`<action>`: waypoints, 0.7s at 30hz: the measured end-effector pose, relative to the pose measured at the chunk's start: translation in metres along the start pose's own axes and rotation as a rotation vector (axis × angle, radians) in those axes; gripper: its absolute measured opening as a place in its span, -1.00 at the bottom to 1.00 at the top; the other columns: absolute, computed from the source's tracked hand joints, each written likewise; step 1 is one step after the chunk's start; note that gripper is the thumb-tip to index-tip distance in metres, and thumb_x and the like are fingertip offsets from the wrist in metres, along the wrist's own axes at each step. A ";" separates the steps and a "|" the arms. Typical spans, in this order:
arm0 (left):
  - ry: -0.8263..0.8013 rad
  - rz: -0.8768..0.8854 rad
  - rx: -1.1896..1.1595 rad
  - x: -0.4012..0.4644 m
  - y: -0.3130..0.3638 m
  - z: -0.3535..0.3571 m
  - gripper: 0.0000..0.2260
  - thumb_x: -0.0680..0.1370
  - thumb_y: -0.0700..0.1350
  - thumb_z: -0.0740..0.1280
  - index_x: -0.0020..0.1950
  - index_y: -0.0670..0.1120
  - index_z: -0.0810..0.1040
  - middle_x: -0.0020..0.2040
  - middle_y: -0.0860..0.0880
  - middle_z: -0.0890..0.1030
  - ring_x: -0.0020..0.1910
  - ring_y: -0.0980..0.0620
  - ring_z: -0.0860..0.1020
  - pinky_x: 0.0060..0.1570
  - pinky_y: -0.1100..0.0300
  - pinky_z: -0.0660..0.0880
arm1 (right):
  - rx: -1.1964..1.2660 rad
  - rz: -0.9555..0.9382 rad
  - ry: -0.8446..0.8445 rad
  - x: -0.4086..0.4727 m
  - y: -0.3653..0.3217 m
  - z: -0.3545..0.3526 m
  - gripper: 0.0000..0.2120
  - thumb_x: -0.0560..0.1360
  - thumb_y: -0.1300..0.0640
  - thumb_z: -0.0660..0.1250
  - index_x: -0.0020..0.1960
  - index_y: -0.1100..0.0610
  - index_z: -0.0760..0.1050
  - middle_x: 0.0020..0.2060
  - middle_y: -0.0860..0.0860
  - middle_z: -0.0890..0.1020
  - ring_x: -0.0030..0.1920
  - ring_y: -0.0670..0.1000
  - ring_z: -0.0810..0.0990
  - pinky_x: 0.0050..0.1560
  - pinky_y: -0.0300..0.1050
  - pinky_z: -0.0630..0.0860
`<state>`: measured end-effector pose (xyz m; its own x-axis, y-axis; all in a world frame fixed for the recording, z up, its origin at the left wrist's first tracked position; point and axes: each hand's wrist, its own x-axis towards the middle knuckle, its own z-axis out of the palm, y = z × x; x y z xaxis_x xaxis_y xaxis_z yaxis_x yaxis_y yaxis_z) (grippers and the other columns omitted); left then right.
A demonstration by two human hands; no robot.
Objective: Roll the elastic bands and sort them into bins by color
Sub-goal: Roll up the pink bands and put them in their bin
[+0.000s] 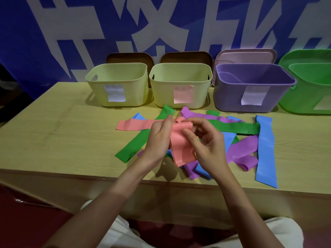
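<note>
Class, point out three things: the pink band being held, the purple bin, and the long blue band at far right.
pink band (180,147), head view, its hanging middle.
purple bin (231,97), head view, front wall.
long blue band (266,153), head view, mid-length.

The band I hold (180,144) is salmon pink, plain, with no print on it. A second pink band (132,124) lies flat to my left of it. The long green band (132,145) is a solid, bright green, and another green band (238,127) is the same shade. The purple band (240,151) is a soft violet; the blue band (266,151) is sky blue. Two bins are pale yellow-green: one (118,83) bears a white label, the other (180,85) a pink one. The third bin (250,86) is lilac, the fourth (309,83) bright green. The surface (62,136) is light wood grain. The wall (53,33) is deep blue with big white shapes.
</note>
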<state>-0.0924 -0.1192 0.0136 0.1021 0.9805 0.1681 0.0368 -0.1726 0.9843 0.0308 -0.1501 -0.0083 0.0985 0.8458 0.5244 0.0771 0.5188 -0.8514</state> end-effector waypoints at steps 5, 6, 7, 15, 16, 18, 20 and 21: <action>-0.002 0.255 0.354 -0.005 -0.009 -0.010 -0.60 0.59 0.14 0.02 -0.40 0.02 0.31 -0.49 0.08 0.35 -0.44 0.08 0.35 -0.32 0.00 0.30 | -0.027 0.059 0.000 -0.005 0.007 -0.001 -0.90 0.48 0.06 0.36 0.00 -0.04 0.54 -0.25 0.20 0.55 -0.24 0.11 0.50 -0.15 -0.06 0.46; 0.015 0.329 0.436 -0.006 -0.011 -0.011 -0.63 0.60 0.12 0.00 -0.39 0.07 0.28 -0.49 0.08 0.33 -0.46 0.14 0.34 -0.34 0.02 0.28 | -0.028 0.066 0.000 -0.006 0.008 -0.001 -0.90 0.48 0.05 0.35 -0.01 -0.05 0.54 -0.25 0.20 0.56 -0.23 0.10 0.51 -0.14 -0.06 0.46; 0.033 0.399 0.501 -0.007 -0.013 -0.012 -0.66 0.61 0.09 0.00 -0.36 0.11 0.25 -0.49 0.10 0.31 -0.47 0.17 0.34 -0.38 0.08 0.25 | -0.024 0.069 -0.002 -0.006 0.009 -0.001 -0.91 0.48 0.06 0.36 -0.02 -0.06 0.55 -0.25 0.20 0.56 -0.23 0.09 0.51 -0.15 -0.07 0.46; 0.129 0.396 0.472 -0.004 -0.017 -0.012 -0.59 0.62 0.04 0.00 -0.38 -0.07 0.29 -0.50 0.11 0.28 -0.48 0.09 0.30 -0.42 0.06 0.22 | 0.057 0.082 -0.049 -0.009 0.013 0.002 -0.71 0.51 0.15 0.36 0.23 0.07 0.52 -0.32 0.10 0.49 -0.26 0.04 0.46 -0.20 -0.07 0.42; 0.106 0.327 0.380 -0.004 -0.015 -0.012 -0.56 0.62 0.06 0.02 -0.39 -0.13 0.33 -0.50 0.04 0.32 -0.47 0.06 0.33 -0.40 0.05 0.25 | 0.056 0.071 -0.050 -0.009 0.013 0.002 -0.68 0.51 0.21 0.35 0.25 0.10 0.50 -0.34 0.02 0.48 -0.28 -0.04 0.45 -0.20 -0.17 0.41; 0.051 0.180 0.216 -0.004 -0.009 -0.012 -0.50 0.62 0.04 0.05 -0.31 -0.34 0.40 -0.42 -0.13 0.39 -0.40 -0.02 0.38 -0.37 0.08 0.28 | 0.050 0.051 -0.053 -0.009 0.011 0.000 -0.66 0.52 0.29 0.33 0.28 0.16 0.47 -0.35 -0.02 0.46 -0.30 -0.09 0.42 -0.20 -0.25 0.38; 0.045 0.071 0.124 -0.007 -0.004 -0.010 -0.51 0.67 -0.04 0.07 -0.22 -0.43 0.42 -0.35 -0.18 0.42 -0.34 -0.02 0.40 -0.32 0.14 0.29 | 0.042 0.033 -0.061 -0.010 0.009 0.000 -0.65 0.53 0.31 0.32 0.31 0.17 0.46 -0.34 0.01 0.45 -0.30 -0.07 0.41 -0.20 -0.24 0.37; 0.052 0.023 0.090 -0.009 -0.003 -0.009 -0.54 0.67 -0.07 0.08 -0.21 -0.41 0.45 -0.35 -0.18 0.44 -0.33 -0.02 0.43 -0.30 0.16 0.32 | 0.029 0.024 -0.063 -0.010 0.008 0.000 -0.64 0.53 0.30 0.32 0.31 0.15 0.46 -0.34 0.02 0.44 -0.30 -0.07 0.40 -0.21 -0.24 0.36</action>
<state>-0.1024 -0.1266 0.0091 0.0519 0.9794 0.1952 0.1248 -0.2003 0.9717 0.0302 -0.1545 -0.0203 0.0372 0.8636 0.5028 0.0471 0.5011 -0.8641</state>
